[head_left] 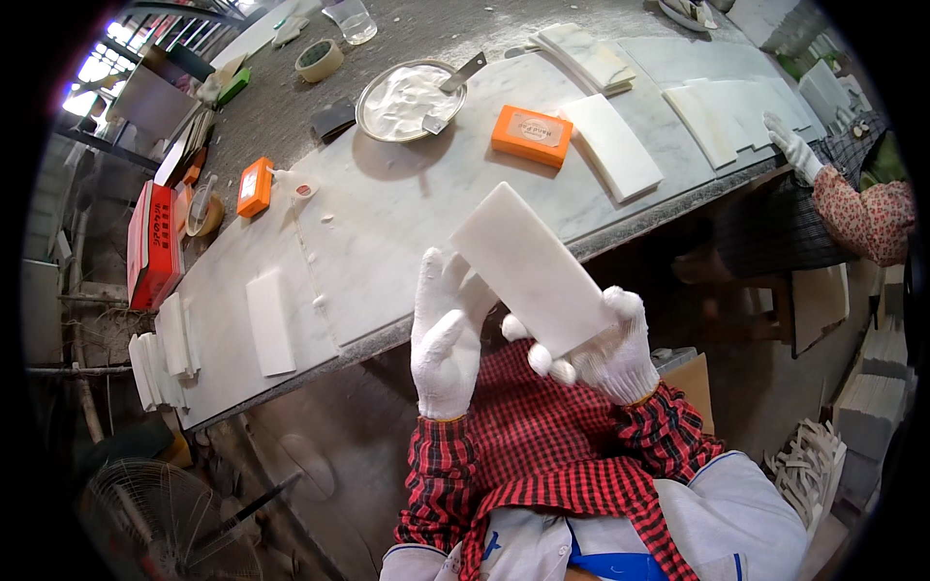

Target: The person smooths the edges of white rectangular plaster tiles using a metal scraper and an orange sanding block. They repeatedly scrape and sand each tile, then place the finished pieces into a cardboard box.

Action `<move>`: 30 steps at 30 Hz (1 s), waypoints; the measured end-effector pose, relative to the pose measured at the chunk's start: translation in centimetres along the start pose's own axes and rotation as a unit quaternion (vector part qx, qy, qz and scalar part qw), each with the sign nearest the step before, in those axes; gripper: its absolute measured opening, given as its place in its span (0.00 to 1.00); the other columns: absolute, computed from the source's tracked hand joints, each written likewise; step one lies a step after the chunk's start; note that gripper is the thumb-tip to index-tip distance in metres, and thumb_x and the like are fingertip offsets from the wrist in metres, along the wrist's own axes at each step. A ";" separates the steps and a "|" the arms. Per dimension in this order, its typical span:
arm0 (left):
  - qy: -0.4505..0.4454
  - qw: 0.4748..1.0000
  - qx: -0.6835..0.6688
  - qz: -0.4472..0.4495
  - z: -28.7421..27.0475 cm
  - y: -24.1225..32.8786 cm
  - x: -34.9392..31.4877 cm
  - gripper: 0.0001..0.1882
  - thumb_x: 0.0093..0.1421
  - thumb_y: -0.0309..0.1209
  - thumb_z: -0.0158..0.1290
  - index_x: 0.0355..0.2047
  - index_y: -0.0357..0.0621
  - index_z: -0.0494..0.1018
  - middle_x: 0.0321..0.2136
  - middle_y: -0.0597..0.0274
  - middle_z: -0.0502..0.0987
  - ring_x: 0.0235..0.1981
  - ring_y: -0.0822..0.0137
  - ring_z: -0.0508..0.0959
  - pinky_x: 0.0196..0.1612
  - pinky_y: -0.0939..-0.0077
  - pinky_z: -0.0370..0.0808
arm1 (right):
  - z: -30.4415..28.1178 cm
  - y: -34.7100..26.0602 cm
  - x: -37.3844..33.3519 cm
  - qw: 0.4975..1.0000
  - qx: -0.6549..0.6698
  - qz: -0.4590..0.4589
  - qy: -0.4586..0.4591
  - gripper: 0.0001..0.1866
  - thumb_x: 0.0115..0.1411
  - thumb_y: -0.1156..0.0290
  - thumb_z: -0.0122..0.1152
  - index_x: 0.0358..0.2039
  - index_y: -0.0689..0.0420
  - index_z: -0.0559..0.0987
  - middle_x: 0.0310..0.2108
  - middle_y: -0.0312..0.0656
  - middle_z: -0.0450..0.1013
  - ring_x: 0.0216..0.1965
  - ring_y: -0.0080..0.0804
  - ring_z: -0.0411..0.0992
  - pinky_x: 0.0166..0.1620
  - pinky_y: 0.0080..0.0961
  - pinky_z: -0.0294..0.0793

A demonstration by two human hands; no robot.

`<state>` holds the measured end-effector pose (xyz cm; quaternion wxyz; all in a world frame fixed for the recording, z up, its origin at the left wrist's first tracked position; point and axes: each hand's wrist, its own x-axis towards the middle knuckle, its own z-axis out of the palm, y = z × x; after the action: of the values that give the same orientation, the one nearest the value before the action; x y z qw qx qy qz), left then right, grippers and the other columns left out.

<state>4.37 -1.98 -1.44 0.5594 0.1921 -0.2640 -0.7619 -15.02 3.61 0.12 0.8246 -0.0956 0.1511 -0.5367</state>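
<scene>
A white rectangular stone tile (531, 266) is tilted in the air just over the table's near edge. My right hand (610, 351), in a white knit glove, grips its lower right end, thumb and fingers at its edges. My left hand (446, 334), gloved the same way, is open beside the tile's left side, thumb apart from the fingers. Some left fingertips pass close to or behind the tile; whether they touch it I cannot tell. Ahead on the marble tabletop (387, 261) sits an orange hand pad (532, 137), against another white tile (616, 147).
A metal bowl of white paste (412, 100) holds a scraper (463, 73). Tape (319, 60), an orange box (254, 188) and a red box (155, 246) stand leftward. One tile (270, 322) lies near left. At right is another person's gloved hand (792, 148); a wire fan (160, 518) stands lower left.
</scene>
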 end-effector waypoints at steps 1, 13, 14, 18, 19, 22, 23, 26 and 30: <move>0.010 1.000 0.015 -0.001 -0.5 0.1 -0.1 0.45 0.64 0.30 0.54 0.78 0.45 0.48 0.73 0.46 0.58 0.71 0.48 0.64 0.72 0.50 0.62 | -0.3 0.5 0.2 0.993 0.108 -0.008 -0.038 0.45 0.64 0.45 0.55 0.72 0.64 0.62 0.56 0.74 0.66 0.38 0.54 0.79 0.23 0.27 0.79; 0.083 0.996 0.045 0.005 -1.3 0.9 -1.0 0.42 0.66 0.27 0.51 0.78 0.41 0.47 0.68 0.45 0.66 0.67 0.48 0.70 0.72 0.51 0.63 | -1.0 0.1 -1.3 0.999 0.031 -0.042 -0.009 0.51 0.59 0.41 0.62 0.70 0.69 0.63 0.55 0.72 0.68 0.36 0.49 0.80 0.27 0.26 0.80; 0.076 0.994 0.080 0.020 -1.8 1.3 -1.3 0.39 0.70 0.27 0.49 0.78 0.41 0.46 0.68 0.44 0.66 0.67 0.48 0.70 0.71 0.51 0.67 | 0.2 -0.8 -2.1 0.989 -0.111 -0.054 0.075 0.53 0.56 0.42 0.66 0.70 0.70 0.64 0.55 0.66 0.72 0.37 0.40 0.80 0.30 0.23 0.80; 0.174 0.947 0.257 0.080 -0.9 3.2 -1.7 0.38 0.66 0.24 0.49 0.75 0.34 0.53 0.63 0.43 0.71 0.64 0.50 0.73 0.70 0.54 0.66 | 3.3 -3.4 -3.3 0.848 -0.431 -0.158 0.266 0.43 0.47 0.70 0.68 0.66 0.67 0.72 0.56 0.48 0.76 0.49 0.31 0.78 0.51 0.26 0.78; 0.179 0.938 0.282 0.095 -1.2 3.7 -1.7 0.37 0.66 0.23 0.49 0.75 0.33 0.54 0.62 0.43 0.72 0.64 0.50 0.73 0.70 0.54 0.66 | 2.9 -3.6 -3.3 0.792 -0.490 -0.222 0.288 0.42 0.46 0.73 0.69 0.65 0.68 0.73 0.56 0.48 0.77 0.51 0.32 0.77 0.54 0.28 0.77; 0.204 0.885 0.393 0.143 -2.4 5.3 -2.3 0.34 0.68 0.22 0.48 0.74 0.33 0.55 0.62 0.44 0.72 0.63 0.51 0.73 0.70 0.55 0.66 | 1.7 -5.7 -2.7 0.566 -0.681 -0.346 0.311 0.38 0.43 0.76 0.72 0.59 0.68 0.77 0.55 0.53 0.77 0.57 0.41 0.77 0.61 0.33 0.75; 0.214 0.858 0.439 0.159 -2.8 5.9 -2.7 0.33 0.68 0.19 0.47 0.73 0.32 0.57 0.62 0.45 0.72 0.63 0.53 0.74 0.70 0.57 0.67 | 1.1 -6.7 -2.3 0.492 -0.726 -0.373 0.302 0.37 0.43 0.75 0.72 0.58 0.67 0.77 0.55 0.54 0.77 0.57 0.44 0.77 0.61 0.35 0.75; 0.217 0.781 0.535 0.239 -4.4 7.3 -3.2 0.30 0.67 0.18 0.49 0.70 0.31 0.62 0.64 0.45 0.72 0.64 0.56 0.73 0.70 0.60 0.66 | -0.9 -9.4 -1.0 0.353 -0.779 -0.407 0.320 0.37 0.43 0.71 0.76 0.58 0.63 0.79 0.55 0.55 0.77 0.54 0.51 0.79 0.58 0.38 0.78; 0.285 0.573 0.735 0.225 -7.0 10.2 -4.9 0.30 0.65 0.20 0.54 0.68 0.34 0.65 0.64 0.45 0.71 0.65 0.51 0.72 0.69 0.56 0.66 | -2.5 -12.3 1.5 0.287 -0.814 -0.383 0.328 0.37 0.45 0.63 0.75 0.59 0.55 0.79 0.53 0.49 0.77 0.51 0.50 0.78 0.53 0.39 0.79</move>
<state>17.62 -1.03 -0.69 0.4254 0.6792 -0.5950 -0.0617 -25.89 -2.71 1.55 -0.0963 -0.5807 0.7141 -0.3788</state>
